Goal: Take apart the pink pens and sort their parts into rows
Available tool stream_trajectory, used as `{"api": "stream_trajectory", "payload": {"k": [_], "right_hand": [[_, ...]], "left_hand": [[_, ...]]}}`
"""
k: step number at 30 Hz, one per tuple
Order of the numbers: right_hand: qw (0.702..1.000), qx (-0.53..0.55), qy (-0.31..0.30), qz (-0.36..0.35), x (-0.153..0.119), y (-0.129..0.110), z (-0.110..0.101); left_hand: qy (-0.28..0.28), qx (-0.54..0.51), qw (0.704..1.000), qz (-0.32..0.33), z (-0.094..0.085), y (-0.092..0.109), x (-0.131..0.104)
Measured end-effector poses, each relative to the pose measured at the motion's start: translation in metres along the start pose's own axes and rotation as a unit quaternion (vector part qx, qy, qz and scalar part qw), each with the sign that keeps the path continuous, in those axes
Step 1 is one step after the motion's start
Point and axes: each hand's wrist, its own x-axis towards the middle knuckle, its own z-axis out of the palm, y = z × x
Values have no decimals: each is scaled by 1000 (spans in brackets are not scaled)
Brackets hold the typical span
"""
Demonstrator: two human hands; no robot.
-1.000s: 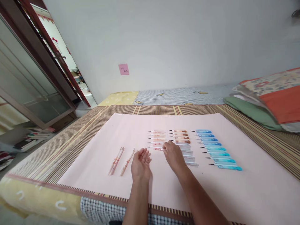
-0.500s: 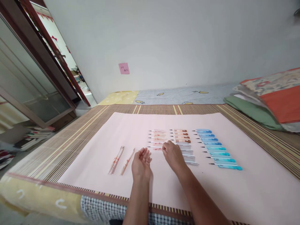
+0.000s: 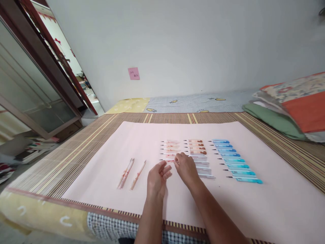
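Note:
My right hand is closed, fingertips pinched at the right end of the lowest pink-patterned pen in the left column. Beside it my left hand is open, palm turned up and fingers loosely curved, just below that pen. More pink pens lie in the same column. A middle column holds brown-ended pens and greyish clear pens, partly hidden by my right hand. Blue pens and turquoise pens form the right column. Three patterned pens lie slanted at left.
Under the pens is a large pale pink sheet on a striped mat. Folded bedding is piled at the right. Behind stands a white wall with a pink note. A glass-panelled door is at the left.
My left hand has moved a little to the right, closer to my right hand. My right hand has shifted slightly left, over the end of the lowest pink pen.

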Motion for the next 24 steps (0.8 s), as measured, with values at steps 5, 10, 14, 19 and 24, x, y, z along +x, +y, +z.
{"api": "stream_trajectory", "payload": {"k": [5,10,14,19,24], "right_hand": [[1000,6,4,2,0,0,1],[1000,21,2,5,1,2,4],[999,42,1,0,0,1,3],[997,78,16,4,-1,6,-3],[994,91,47,36,2,26,-11]], "left_hand": [[-4,4,1000,2,2,-1,-2],[-2,-4,1000,4,1,-6,1],[-12,-7,1000,5,-1,-7,2],[-23,-25,999,-2,-2,-5,3],[-31,-44,999,-1,-3,-4,4]]}}
